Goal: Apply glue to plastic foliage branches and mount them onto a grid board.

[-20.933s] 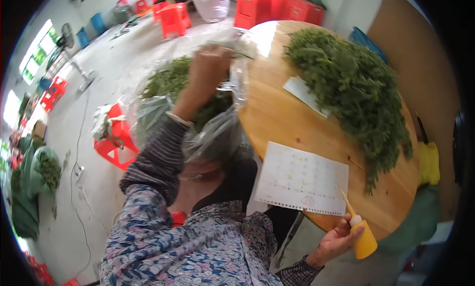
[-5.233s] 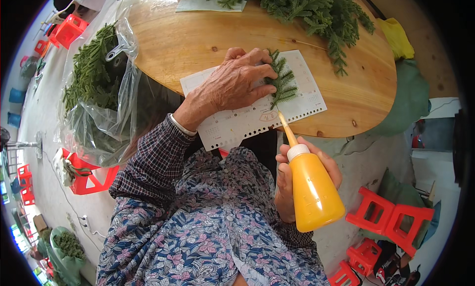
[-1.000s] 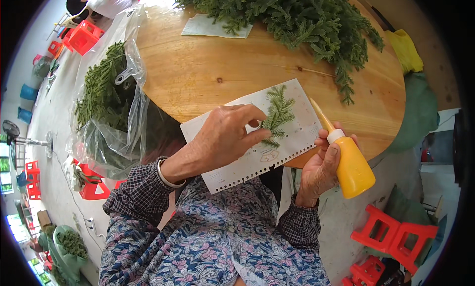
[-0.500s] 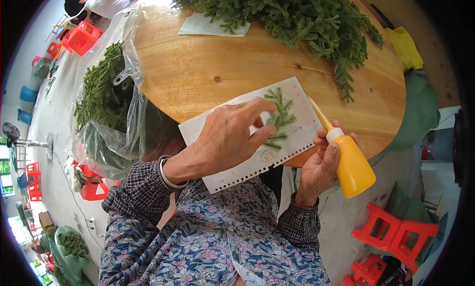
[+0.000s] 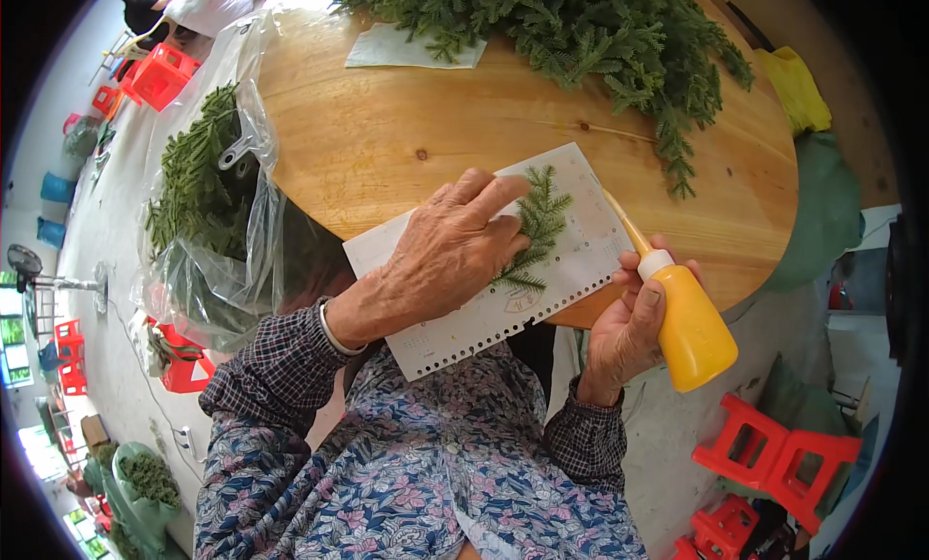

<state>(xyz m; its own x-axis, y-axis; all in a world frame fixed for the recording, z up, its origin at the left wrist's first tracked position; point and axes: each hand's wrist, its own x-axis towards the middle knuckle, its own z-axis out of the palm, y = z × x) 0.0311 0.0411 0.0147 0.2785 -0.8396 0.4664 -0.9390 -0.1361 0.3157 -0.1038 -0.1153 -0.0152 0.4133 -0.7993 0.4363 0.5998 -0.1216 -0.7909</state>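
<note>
A white card sheet (image 5: pixel 455 332) with a row of punched holes along its near edge lies slanted over the table's near edge, in front of me. On it rests a green artificial fir sprig (image 5: pixel 544 221). My left hand (image 5: pixel 450 236) is curled over the sprig's left side, its thumb and fingers closed in on it; the fingertips are partly hidden. To the right, my right hand (image 5: pixel 624 332) is wrapped around a yellow squeeze bottle (image 5: pixel 695 332). The bottle's long tapered nozzle points up and left, close to the sheet's right edge.
A big heap of fir sprigs (image 5: pixel 619 37) covers the far side of the wooden table (image 5: pixel 358 124), beside a pale paper (image 5: pixel 416 49). A clear plastic bag (image 5: pixel 256 260) of greenery stands at the left. Red stools (image 5: pixel 740 439) stand at the lower right.
The sprig has shifted slightly left and turned under my left hand, whose fingers have closed in. My right hand and the bottle have barely moved.
</note>
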